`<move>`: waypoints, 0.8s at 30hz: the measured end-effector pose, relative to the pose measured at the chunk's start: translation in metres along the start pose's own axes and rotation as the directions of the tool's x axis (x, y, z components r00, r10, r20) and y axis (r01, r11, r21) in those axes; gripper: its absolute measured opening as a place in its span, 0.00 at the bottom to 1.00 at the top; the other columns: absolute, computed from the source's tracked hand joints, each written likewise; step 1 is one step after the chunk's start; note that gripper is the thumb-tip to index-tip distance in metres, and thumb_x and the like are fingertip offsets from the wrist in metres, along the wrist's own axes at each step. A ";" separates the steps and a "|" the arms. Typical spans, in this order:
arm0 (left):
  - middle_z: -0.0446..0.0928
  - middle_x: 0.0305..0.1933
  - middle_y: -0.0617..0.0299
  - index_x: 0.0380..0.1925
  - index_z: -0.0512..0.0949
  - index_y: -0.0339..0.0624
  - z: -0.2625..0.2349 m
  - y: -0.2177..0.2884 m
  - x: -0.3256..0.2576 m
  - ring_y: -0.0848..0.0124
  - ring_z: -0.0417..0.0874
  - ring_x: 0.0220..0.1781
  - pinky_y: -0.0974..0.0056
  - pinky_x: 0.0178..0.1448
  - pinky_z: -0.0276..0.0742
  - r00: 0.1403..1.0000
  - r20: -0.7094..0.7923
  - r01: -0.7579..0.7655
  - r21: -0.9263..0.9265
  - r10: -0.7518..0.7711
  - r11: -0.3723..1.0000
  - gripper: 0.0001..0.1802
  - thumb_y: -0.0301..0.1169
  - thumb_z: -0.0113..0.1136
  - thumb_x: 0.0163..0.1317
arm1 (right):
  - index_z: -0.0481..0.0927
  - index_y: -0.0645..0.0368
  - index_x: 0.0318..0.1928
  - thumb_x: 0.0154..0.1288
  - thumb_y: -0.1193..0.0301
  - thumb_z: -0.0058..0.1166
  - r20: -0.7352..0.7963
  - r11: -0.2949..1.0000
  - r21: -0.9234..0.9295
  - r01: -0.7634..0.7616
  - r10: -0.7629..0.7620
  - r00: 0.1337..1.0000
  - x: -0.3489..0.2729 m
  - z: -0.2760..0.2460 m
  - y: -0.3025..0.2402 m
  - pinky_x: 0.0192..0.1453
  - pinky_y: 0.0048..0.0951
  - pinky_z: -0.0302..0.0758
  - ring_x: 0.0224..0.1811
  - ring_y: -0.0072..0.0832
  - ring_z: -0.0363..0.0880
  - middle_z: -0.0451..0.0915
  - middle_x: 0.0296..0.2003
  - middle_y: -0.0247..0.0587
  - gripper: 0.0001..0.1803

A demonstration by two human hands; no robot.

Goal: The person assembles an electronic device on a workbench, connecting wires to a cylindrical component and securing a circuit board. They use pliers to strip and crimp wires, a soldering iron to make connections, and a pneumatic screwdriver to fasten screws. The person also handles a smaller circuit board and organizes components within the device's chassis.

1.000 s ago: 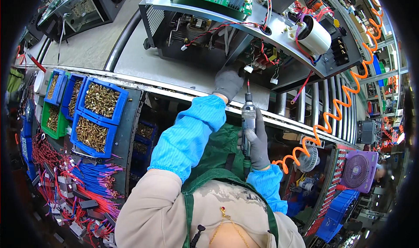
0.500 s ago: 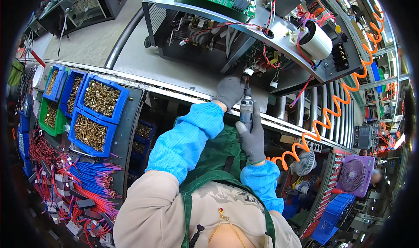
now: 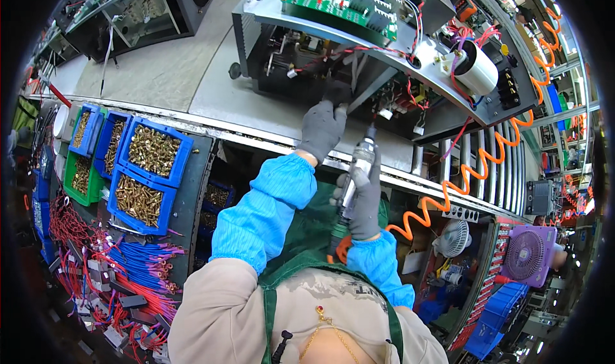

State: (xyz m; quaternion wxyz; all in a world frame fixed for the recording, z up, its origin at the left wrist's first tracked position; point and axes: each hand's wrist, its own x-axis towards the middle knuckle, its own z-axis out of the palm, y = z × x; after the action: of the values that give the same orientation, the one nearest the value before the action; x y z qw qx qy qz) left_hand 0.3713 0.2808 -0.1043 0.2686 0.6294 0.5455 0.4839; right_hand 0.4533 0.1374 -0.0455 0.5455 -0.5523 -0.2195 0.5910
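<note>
My right hand (image 3: 368, 201), in a grey glove, is wrapped round a powered screwdriver (image 3: 354, 188). Its bit points up toward the open front of a metal equipment chassis (image 3: 256, 12). Grey-gloved too, my left hand (image 3: 322, 126) reaches over the bench edge to the chassis opening. Its fingers are drawn together at a dark piece (image 3: 337, 91) by the inner divider; shadow hides the fingertips, so I cannot make out what is between them. A green circuit board (image 3: 333, 2) lies on top of the chassis, and a white cylinder (image 3: 477, 71) sits on its right part.
Blue bins (image 3: 152, 147) of screws and a green bin (image 3: 81, 177) stand at the left, with bundled red and blue wires (image 3: 138, 265) below. An orange coiled hose (image 3: 442, 204) crosses the right side above metal rollers (image 3: 493, 165). A second chassis (image 3: 138, 18) stands far left.
My left hand has moved left and farther into the chassis opening. The screwdriver in my right hand has dropped back from the chassis and now tilts. The view has shifted slightly.
</note>
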 end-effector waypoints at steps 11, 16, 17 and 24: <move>0.78 0.38 0.54 0.44 0.71 0.32 0.025 -0.016 -0.030 0.73 0.79 0.29 0.70 0.35 0.81 0.700 0.581 0.707 -0.648 -0.416 0.283 0.11 0.27 0.49 0.64 | 0.48 0.38 0.72 0.64 0.64 0.49 0.020 0.996 -0.087 0.015 -0.013 1.000 0.004 -0.057 -0.028 0.19 0.24 0.77 0.18 0.22 0.75 0.73 0.24 0.38 0.38; 0.79 0.35 0.56 0.42 0.72 0.34 0.021 -0.008 -0.036 0.78 0.76 0.26 0.75 0.29 0.75 0.638 0.650 0.762 -0.608 -0.412 0.222 0.10 0.31 0.49 0.68 | 0.47 0.38 0.72 0.65 0.63 0.49 0.055 0.999 0.036 0.019 -0.021 0.998 0.003 -0.064 -0.026 0.20 0.24 0.77 0.19 0.22 0.75 0.73 0.25 0.38 0.38; 0.78 0.35 0.57 0.41 0.73 0.35 0.021 -0.009 -0.037 0.79 0.74 0.25 0.76 0.27 0.73 0.637 0.663 0.766 -0.601 -0.393 0.227 0.10 0.32 0.50 0.68 | 0.47 0.38 0.72 0.65 0.63 0.49 0.047 1.000 -0.009 0.027 -0.026 0.999 0.003 -0.065 -0.026 0.20 0.24 0.77 0.20 0.22 0.75 0.73 0.26 0.39 0.38; 0.75 0.28 0.64 0.37 0.77 0.36 0.044 0.010 -0.033 0.82 0.68 0.22 0.78 0.22 0.65 0.675 0.658 0.738 -0.592 -0.334 0.324 0.11 0.34 0.55 0.67 | 0.43 0.38 0.73 0.58 0.52 0.53 0.147 0.999 -0.030 0.041 -0.036 0.988 -0.004 -0.092 -0.028 0.24 0.24 0.77 0.24 0.22 0.74 0.73 0.31 0.39 0.47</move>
State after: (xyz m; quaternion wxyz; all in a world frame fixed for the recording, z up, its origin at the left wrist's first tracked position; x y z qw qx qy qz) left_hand 0.4172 0.2556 -0.1230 0.7891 0.2852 0.3577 0.4098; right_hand 0.5453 0.1107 -0.0468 0.5298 -0.5120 -0.2795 0.6156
